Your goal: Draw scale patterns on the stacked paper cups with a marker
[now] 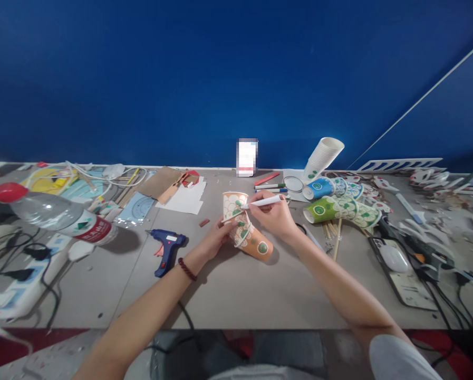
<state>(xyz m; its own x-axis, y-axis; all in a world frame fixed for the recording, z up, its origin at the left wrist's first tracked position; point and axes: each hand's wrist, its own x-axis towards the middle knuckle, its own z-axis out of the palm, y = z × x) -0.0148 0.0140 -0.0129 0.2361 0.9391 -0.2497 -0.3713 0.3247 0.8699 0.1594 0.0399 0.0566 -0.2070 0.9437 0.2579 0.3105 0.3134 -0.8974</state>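
Note:
My left hand (216,238) is closed around an orange patterned paper cup (256,244) that lies tilted on the grey table, with a second orange cup (233,205) set against its upper end. My right hand (271,214) pinches a white marker (264,201), and the marker's tip touches the side of the upper cup. A dark red bead bracelet sits on my left wrist.
A blue glue gun (165,250) lies left of my hands. A water bottle (54,215) and power strip (18,287) are at far left. Green and blue cups (339,206), a white cup stack (322,157), markers (270,186), a mouse (393,258) and cables lie to the right.

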